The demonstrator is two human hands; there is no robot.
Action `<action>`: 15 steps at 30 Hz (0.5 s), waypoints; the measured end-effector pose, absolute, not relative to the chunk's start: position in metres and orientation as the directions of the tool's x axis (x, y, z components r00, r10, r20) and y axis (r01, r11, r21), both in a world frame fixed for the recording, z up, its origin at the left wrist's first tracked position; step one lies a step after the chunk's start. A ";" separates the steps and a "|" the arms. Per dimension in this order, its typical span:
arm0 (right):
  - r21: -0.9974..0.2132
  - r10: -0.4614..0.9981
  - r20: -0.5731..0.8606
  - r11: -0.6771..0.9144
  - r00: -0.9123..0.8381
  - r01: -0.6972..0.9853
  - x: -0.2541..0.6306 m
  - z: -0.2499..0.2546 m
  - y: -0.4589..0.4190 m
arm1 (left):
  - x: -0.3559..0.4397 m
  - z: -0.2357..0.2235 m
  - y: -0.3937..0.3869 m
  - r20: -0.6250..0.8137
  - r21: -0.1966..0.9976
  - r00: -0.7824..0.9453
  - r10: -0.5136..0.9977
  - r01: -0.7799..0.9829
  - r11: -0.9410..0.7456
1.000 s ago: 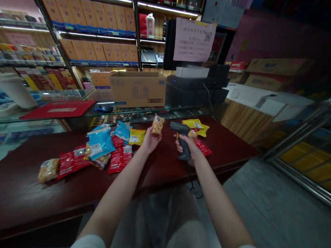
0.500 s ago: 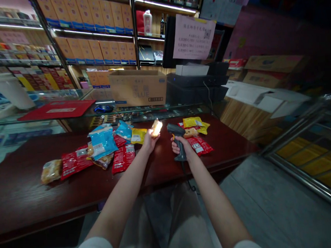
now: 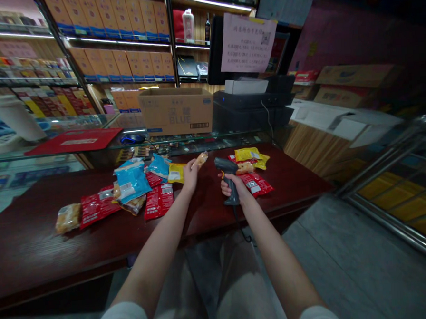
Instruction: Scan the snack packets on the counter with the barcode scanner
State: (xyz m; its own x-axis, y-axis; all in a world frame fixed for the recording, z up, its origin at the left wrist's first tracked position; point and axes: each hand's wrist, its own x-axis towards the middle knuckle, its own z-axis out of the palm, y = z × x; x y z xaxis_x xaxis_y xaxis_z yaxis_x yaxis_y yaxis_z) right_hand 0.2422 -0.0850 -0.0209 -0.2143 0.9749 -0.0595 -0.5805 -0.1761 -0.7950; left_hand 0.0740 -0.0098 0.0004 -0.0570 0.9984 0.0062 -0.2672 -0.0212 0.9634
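Note:
My left hand (image 3: 190, 176) grips a small clear-wrapped snack (image 3: 201, 158) over the table, its fingers closed round the near end. My right hand (image 3: 232, 186) is wrapped round the handle of a black barcode scanner (image 3: 226, 165), whose head points left toward the snack. Left of my left hand lie a yellow packet (image 3: 176, 173), blue packets (image 3: 132, 181), red packets (image 3: 159, 201) and a clear-wrapped snack (image 3: 68, 218). Beyond my right hand are yellow packets (image 3: 247, 154), a clear-wrapped snack (image 3: 246, 167) and a red packet (image 3: 256, 183).
A dark red wooden table (image 3: 106, 241) spans the front. Behind it, a glass counter carries a cardboard box (image 3: 176, 112), a mouse (image 3: 132, 139), a red mat (image 3: 74, 141) and a monitor with a paper notice (image 3: 247, 43). A metal rack (image 3: 397, 211) stands at right.
My left hand has turned the wrapped snack, which flashed brightly half a second ago and now shows a narrower side. The scanner shifted slightly left, then stayed nearly still.

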 end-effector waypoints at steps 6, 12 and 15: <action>-0.769 0.981 -0.058 -0.162 -0.186 -0.619 0.245 -0.020 -0.088 | 0.043 0.010 -0.017 0.570 0.528 -0.188 0.800 0.829 -0.182; -0.761 0.983 -0.045 -0.150 -0.180 -0.631 0.246 -0.019 -0.090 | 0.036 -0.001 -0.010 0.633 0.296 -0.061 0.772 0.940 -0.168; -0.756 0.984 -0.032 -0.139 -0.177 -0.639 0.246 -0.018 -0.090 | 0.042 -0.006 -0.009 0.562 0.210 0.098 0.821 0.943 -0.256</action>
